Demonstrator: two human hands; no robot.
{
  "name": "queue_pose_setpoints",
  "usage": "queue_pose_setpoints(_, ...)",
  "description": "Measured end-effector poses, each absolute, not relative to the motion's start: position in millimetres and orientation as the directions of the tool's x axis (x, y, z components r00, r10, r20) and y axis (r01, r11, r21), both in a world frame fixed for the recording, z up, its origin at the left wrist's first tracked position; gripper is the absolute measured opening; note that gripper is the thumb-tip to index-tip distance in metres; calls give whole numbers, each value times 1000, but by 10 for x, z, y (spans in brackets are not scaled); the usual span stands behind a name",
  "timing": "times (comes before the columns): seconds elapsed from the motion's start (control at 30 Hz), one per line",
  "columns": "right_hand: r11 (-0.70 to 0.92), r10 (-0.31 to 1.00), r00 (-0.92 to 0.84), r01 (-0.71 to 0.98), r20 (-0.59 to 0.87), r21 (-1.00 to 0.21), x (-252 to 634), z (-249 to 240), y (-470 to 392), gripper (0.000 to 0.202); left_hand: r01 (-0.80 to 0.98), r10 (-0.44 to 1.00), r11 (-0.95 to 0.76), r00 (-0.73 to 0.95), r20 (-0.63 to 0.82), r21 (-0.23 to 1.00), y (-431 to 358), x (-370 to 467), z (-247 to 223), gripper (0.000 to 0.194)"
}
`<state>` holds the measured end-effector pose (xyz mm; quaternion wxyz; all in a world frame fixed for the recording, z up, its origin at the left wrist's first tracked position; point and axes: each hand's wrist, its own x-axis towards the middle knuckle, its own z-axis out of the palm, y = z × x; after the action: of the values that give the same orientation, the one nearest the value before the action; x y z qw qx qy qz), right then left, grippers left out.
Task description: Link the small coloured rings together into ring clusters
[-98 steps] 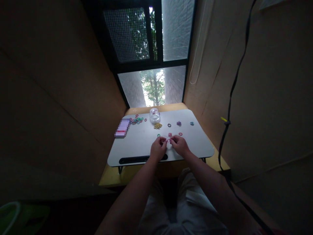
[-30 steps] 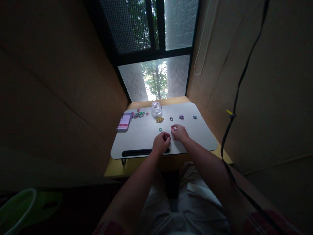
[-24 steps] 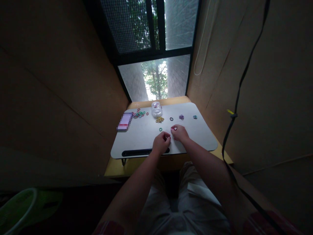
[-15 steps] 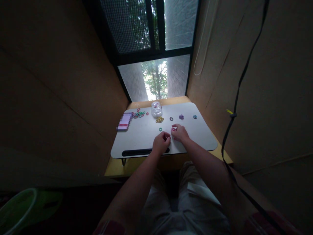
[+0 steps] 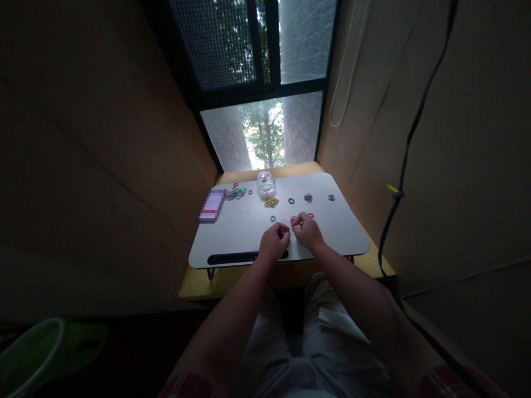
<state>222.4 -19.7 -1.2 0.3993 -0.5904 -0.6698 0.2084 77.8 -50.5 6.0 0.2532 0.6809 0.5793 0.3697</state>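
Note:
My left hand [image 5: 275, 242] is over the front of the white lap table [image 5: 236, 232], its fingers curled together; what they hold is too small to make out. Just right of it, my right hand [image 5: 307, 231] has thumb and fingers pinched. Pink hair ties [image 5: 293, 220] show right at its fingertips; whether one is in the pinch I cannot tell. Past the right knuckles lies a red hair tie [image 5: 311, 215]. A single green hair tie [image 5: 272, 219] lies beyond my left hand. Farther back are a yellow pile [image 5: 271, 203], a dark hair tie [image 5: 291, 201] and a purple cluster [image 5: 308, 197].
A clear plastic jar [image 5: 266, 185] stands at the back. Mixed hair ties [image 5: 236, 193] lie at the back left, near a pixelated phone-like object [image 5: 212, 205]. A blue-toned hair tie [image 5: 331, 197] is at the right. A black slot [image 5: 232, 258] runs along the front edge.
My right hand has drawn slightly toward me and its spread fingers have come together. The red hair tie behind it now shows. My left hand has hardly moved.

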Motion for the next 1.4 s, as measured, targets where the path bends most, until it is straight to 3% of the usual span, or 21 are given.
queue_pose_setpoints(0.2,191,950,57,672,307,-715,2204,-16,-181,11,606,978,-192,50,204,772,-502,787,71,16)
queue_pose_setpoints(0.47,271,934,-18,689,357,-673,2224,-38,-206,13,597,972,-219,64,227,772,-501,780,38,15)
queue_pose_setpoints(0.6,259,889,103,692,446,-674,2222,-32,-224,18,589,972,-220,66,225,778,-503,781,34,15)
queue_pose_setpoints(0.97,149,906,150,762,396,-630,2198,-14,-220,11,573,972,-219,56,228,790,-507,790,50,13)
queue_pose_setpoints(1.2,195,913,93,755,397,-626,2226,-17,-238,8,502,972,-226,59,228,835,-494,768,15,14)
queue_pose_setpoints(1.33,230,926,45,719,374,-656,2243,-14,-238,7,365,979,-171,-44,201,915,-339,611,-3,18)
queue_pose_setpoints(1.4,240,929,33,702,368,-670,2245,-7,-233,7,412,972,-159,-92,215,897,-216,449,17,17)
